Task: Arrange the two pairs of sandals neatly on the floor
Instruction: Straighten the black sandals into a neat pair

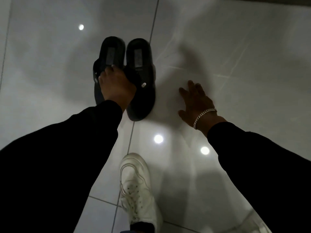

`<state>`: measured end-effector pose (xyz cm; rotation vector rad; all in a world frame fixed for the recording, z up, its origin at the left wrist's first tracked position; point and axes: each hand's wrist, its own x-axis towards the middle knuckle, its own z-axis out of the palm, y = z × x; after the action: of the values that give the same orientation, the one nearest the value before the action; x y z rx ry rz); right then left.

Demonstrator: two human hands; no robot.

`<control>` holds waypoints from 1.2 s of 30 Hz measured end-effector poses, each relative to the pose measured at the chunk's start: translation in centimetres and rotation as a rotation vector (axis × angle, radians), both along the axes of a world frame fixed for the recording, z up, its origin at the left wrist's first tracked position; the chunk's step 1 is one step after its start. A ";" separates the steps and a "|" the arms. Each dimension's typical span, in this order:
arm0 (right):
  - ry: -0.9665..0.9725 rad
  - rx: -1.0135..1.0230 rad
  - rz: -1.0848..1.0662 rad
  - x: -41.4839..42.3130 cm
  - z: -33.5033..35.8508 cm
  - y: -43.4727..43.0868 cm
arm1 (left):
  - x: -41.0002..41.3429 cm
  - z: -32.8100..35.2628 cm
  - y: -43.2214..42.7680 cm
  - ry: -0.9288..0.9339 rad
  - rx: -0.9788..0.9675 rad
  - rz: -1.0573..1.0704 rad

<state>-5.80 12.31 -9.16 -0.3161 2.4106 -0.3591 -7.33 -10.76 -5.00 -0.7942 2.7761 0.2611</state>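
Black sandals, one pair, are seen side by side on the glossy tiled floor, upper centre of the frame. The straps are pinched by the left hand; the right hand is spread flat, empty. Step judged: squaring this pair. Next: release, fetch the second pair, which is not visible. Low light obscures strap detail.
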 end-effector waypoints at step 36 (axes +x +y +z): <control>-0.015 0.061 -0.089 -0.1 -0.5 -2.2 | -2.2 0.2 -5.3 0.217 0.167 0.017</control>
<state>-5.88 10.10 -9.68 -0.1791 2.4209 -0.3257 -9.51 -16.03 -4.76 -0.7903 2.8972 0.6074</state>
